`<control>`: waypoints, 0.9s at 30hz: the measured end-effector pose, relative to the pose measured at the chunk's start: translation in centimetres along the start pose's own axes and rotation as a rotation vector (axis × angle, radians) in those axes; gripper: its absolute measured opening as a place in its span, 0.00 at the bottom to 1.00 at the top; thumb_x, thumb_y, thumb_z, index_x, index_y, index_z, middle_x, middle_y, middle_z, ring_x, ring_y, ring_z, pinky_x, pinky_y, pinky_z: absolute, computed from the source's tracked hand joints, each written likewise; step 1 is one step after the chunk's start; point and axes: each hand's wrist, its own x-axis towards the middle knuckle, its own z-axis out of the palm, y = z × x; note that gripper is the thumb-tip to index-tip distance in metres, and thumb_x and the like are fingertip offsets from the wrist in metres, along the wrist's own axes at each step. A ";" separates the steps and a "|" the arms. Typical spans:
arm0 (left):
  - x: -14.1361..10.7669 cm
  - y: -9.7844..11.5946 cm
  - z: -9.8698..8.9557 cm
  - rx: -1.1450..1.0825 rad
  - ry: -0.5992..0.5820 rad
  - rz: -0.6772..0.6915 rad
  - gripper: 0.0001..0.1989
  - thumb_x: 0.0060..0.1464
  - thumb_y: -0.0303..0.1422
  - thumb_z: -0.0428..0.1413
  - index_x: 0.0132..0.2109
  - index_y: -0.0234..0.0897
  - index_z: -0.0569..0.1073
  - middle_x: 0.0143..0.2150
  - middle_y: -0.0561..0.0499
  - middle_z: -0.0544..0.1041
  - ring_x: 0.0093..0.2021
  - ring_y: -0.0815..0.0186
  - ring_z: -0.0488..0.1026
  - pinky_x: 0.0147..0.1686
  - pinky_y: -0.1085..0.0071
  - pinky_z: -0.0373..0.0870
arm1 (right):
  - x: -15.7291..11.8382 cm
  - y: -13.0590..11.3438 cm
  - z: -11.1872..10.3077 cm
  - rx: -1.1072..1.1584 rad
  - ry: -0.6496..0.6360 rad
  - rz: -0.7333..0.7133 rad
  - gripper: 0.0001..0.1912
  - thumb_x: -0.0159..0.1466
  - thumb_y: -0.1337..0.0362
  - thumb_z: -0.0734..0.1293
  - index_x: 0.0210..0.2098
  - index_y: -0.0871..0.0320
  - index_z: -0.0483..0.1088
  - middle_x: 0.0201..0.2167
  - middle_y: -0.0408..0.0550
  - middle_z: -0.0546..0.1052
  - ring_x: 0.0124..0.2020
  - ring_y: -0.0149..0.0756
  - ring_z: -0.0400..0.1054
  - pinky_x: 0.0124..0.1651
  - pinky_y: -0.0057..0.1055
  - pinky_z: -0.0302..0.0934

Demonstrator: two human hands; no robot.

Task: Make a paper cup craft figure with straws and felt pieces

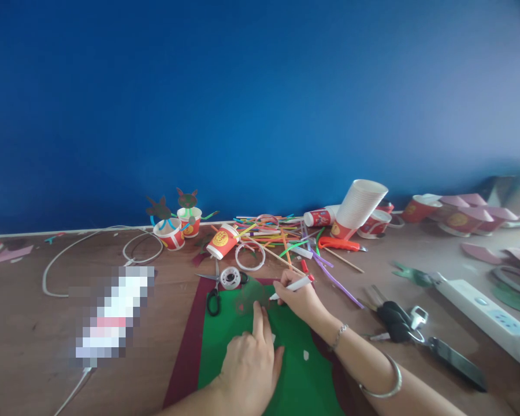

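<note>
My right hand [301,297] grips a white marker [298,283] with a red end, its tip over the right edge of a small dark cut-out shape [248,296]. My left hand [249,358] lies open, its index and middle fingers stretched out onto the lower edge of that cut-out. Beneath both hands is a green sheet [225,341], with dark red paper [186,352] under it. Scissors [214,294] with black handles and a roll of tape [230,278] are at the sheet's top left corner.
Behind the sheet lie several coloured pipe cleaners [268,225], an orange utility knife [340,244] and a tilted stack of paper cups [359,205]. Cups with animal-head cut-outs [179,215] stand back left. Keys [394,320] and a power strip [485,306] lie right, a blurred phone [115,312] left.
</note>
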 end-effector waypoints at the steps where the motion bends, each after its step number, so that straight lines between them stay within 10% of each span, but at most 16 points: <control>1: 0.0 0.0 0.0 0.002 0.000 0.000 0.27 0.59 0.37 0.48 0.62 0.24 0.62 0.62 0.25 0.60 0.26 0.62 0.77 0.22 0.67 0.74 | 0.0 0.0 0.0 -0.009 0.001 -0.003 0.14 0.57 0.65 0.63 0.17 0.54 0.55 0.12 0.39 0.69 0.18 0.31 0.65 0.23 0.26 0.57; 27: -0.2 -0.1 0.3 0.031 0.030 0.005 0.28 0.59 0.38 0.49 0.61 0.24 0.62 0.61 0.27 0.62 0.25 0.63 0.77 0.22 0.68 0.75 | -0.1 0.0 0.1 0.020 -0.077 0.011 0.13 0.57 0.65 0.64 0.18 0.54 0.56 0.12 0.38 0.69 0.17 0.32 0.67 0.21 0.26 0.57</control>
